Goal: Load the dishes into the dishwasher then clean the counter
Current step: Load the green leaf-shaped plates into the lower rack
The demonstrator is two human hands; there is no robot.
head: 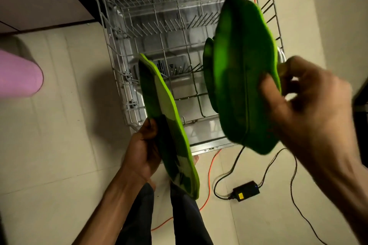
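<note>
Pink object (19, 74) at 9 o'clock, cut by the frame edge, blurred; identity cannot be told. Left hand (144, 150) at 6 o'clock, fingers clamped on the left plate (169, 125), a green plate held on edge, its upper end over the near left corner of the rack (159, 32). The rack, pulled out of the dishwasher at 12 o'clock, shows bare wire tines. Right plate (245, 77), also green, held tilted over the rack's right side, with a second green rim showing behind it. Right hand (304, 101) at 3 o'clock, fingers pinched on that plate's right edge. On the floor (69, 145) at 5 o'clock: orange cable (209, 177), black adapter (246, 190).
</note>
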